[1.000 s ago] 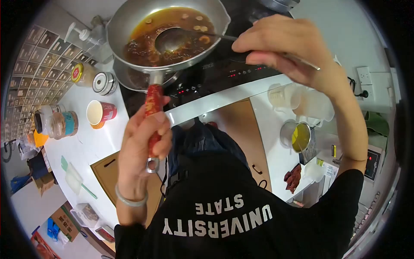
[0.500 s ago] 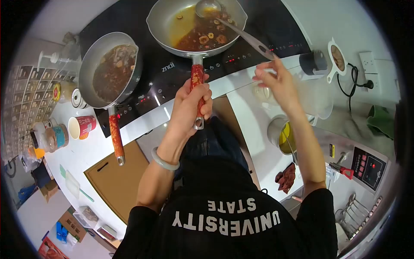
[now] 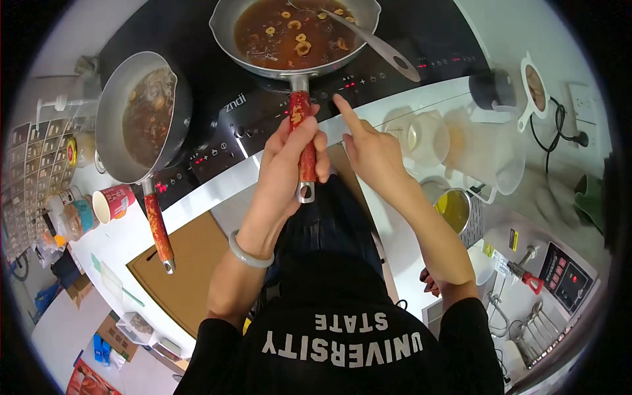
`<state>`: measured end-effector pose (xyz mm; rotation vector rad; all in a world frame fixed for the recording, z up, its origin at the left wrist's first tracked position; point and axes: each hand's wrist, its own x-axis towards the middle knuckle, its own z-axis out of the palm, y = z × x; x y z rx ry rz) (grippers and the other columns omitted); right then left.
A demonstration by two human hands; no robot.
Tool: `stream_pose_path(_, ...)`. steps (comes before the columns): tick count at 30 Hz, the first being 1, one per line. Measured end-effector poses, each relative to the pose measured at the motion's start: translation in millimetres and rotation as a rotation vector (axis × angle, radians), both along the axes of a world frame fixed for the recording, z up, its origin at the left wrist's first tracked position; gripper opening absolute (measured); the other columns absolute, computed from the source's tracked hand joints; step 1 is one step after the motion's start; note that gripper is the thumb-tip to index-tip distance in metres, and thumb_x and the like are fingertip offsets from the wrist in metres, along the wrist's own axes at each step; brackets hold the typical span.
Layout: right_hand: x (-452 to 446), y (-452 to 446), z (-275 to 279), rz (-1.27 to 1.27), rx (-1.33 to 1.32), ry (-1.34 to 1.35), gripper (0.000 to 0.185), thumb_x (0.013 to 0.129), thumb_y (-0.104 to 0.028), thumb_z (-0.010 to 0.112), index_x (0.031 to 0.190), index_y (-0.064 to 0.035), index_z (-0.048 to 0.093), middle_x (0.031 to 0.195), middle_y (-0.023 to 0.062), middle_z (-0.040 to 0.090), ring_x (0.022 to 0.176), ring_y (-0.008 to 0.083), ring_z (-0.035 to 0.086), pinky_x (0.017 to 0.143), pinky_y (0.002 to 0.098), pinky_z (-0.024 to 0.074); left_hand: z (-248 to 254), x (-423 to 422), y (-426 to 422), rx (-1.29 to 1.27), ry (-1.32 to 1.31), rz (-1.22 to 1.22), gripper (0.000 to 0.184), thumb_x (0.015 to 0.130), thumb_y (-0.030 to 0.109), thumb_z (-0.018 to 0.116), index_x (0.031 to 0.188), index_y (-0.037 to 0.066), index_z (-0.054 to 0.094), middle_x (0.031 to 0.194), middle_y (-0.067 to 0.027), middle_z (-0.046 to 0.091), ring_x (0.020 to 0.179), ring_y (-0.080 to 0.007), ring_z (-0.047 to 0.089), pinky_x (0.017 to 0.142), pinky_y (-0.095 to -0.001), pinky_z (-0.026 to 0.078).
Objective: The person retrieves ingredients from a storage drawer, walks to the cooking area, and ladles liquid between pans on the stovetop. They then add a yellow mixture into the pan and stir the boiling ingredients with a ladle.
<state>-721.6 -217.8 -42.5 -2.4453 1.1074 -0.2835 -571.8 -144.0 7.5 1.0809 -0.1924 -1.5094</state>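
My left hand point(image 3: 289, 155) is closed around the red-and-gold handle of a frying pan point(image 3: 230, 49). The pan stands on the black induction cooktop point(image 3: 230, 105) and holds brown liquid with several ring-shaped slices. A ladle point(image 3: 382, 49) rests in it, its handle leaning over the right rim and its bowl partly cut off by the view's edge. My right hand point(image 3: 378, 155) holds nothing. Its index finger points at the touch controls point(image 3: 349, 85) by the cooktop's front edge; whether it touches them I cannot tell.
Left, a second pan point(image 3: 102, 125) holds brown liquid with solids, its handle jutting over the counter. Near it stand a paper cup point(image 3: 113, 203) and jars point(image 3: 82, 150). Right are a clear plastic jug point(image 3: 507, 148), a metal pot of yellow liquid point(image 3: 454, 210) and a strainer point(image 3: 534, 89).
My right hand has moved left from beside the ladle's handle end to the cooktop controls, index finger extended. The liquid in the gripped pan has spread, and the yellow area no longer shows.
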Motion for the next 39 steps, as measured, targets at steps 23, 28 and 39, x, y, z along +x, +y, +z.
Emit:
stream_pose_path(23, 36, 2, -3, 0.21, -0.051, 0.182, 0.061, 0.077, -0.015, 0.062, 0.135, -0.0105, 0.045, 0.081, 0.0128, 0.065, 0.054, 0.0286, 0.061, 0.048, 0.0366, 0.048, -95, 26, 239, 0.432, -0.338, 0.101, 0.061, 0.1, 0.046, 0.033, 0.142, 0.002, 0.028, 0.101, -0.0131, 0.057, 0.077, -0.0178, 0.063, 0.068, -0.0278, 0.051)
stream_pose_path(28, 50, 9, 5, 0.181, -0.063, 0.215, 0.071, 0.073, -0.02, 0.064, 0.139, -0.0108, 0.04, 0.081, 0.0137, 0.064, 0.051, 0.0286, 0.059, 0.046, 0.0356, 0.0459, -102, 32, 251, 0.432, -0.343, 0.104, 0.06, 0.1, 0.044, 0.034, 0.143, 0.003, 0.028, 0.1, -0.0129, 0.057, 0.076, -0.0175, 0.062, 0.068, -0.0279, 0.051)
stream_pose_path(39, 44, 14, -9, 0.044, 0.224, 0.08, 0.07, 0.081, -0.002, 0.052, 0.145, -0.0194, 0.032, 0.079, 0.0097, 0.057, 0.054, 0.0223, 0.056, 0.051, 0.0308, 0.0434, -105, 48, 270, 0.463, -0.343, 0.112, 0.059, 0.099, 0.041, 0.038, 0.143, 0.003, 0.027, 0.1, -0.0123, 0.058, 0.077, -0.0173, 0.063, 0.069, -0.0285, 0.051)
